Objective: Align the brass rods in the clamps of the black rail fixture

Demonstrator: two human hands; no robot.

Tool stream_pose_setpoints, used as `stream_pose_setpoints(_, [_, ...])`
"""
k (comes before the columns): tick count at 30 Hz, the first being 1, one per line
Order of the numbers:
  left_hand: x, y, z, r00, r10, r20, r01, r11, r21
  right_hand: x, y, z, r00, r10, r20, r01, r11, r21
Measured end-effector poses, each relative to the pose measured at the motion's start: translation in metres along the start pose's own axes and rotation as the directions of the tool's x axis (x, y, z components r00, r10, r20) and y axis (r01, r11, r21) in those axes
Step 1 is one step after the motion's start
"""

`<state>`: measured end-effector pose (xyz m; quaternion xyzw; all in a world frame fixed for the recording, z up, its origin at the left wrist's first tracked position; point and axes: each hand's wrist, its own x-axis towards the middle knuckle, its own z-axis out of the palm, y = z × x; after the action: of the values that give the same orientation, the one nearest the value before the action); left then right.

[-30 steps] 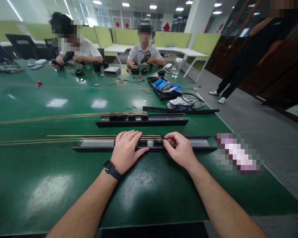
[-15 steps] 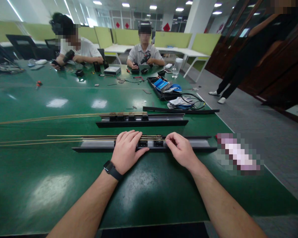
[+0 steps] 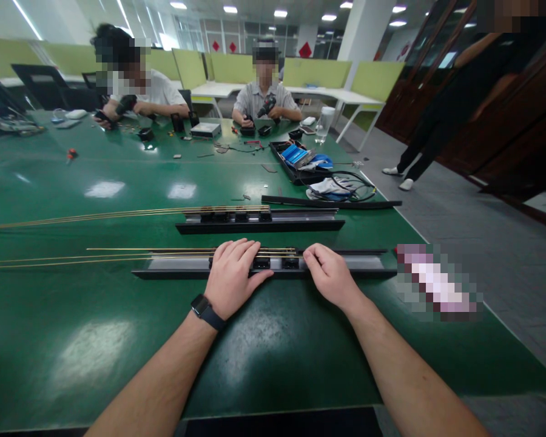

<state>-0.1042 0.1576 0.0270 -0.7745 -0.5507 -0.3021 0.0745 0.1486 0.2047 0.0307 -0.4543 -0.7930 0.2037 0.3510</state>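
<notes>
The left hand point(image 3: 231, 276) lies flat, fingers spread, palm down on the near rail point(image 3: 368, 264), gripping nothing. The right hand point(image 3: 331, 274) is curled, fingertips pinching at the rail's top edge just right of two black sockets point(image 3: 275, 263) set in it. Thin brass rods point(image 3: 118, 254) run out of the rail to the left along the green surface point(image 3: 118, 328). A second rail point(image 3: 295, 223) lies parallel behind it, with a tray point(image 3: 295, 161) farther back.
</notes>
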Motion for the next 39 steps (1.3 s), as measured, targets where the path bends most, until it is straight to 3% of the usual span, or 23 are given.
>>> stream_pose_setpoints(39, [-0.0004, 0.0019, 0.0084, 0.999, -0.036, -0.042, 0.036, 0.999, 0.017, 0.0052, 0.0042, -0.0021, 0.999, 0.046, -0.015, -0.047, 0.997, -0.061])
